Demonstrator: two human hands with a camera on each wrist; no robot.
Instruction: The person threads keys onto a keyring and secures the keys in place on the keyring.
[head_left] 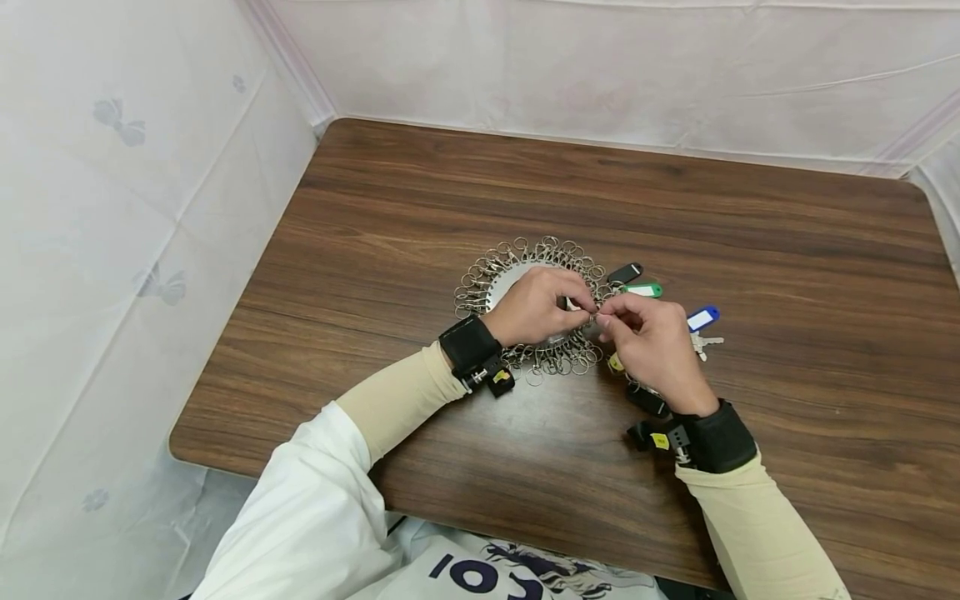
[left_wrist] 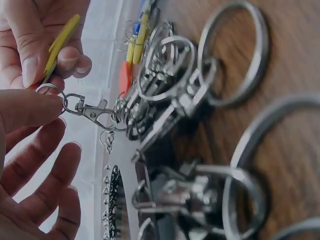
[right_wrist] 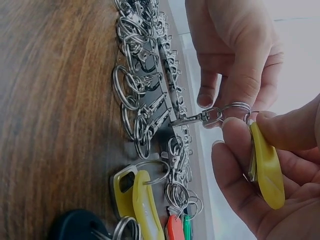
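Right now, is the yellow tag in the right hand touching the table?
Apart. The right wrist view shows the yellow tag pinched in the right hand, held up clear of the table.

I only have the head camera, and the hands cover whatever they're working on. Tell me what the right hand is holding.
Observer: The right wrist view shows it. The right hand pinches a yellow key tag.
Operator: Now report what the left hand is on.
Observer: The left hand pinches a small split ring right beside the tag's top end.
Operator: Say whether anything is attached to that ring.
Observer: A metal swivel clasp is linked to it. The clasp stretches back towards the pile of clasps on the table.
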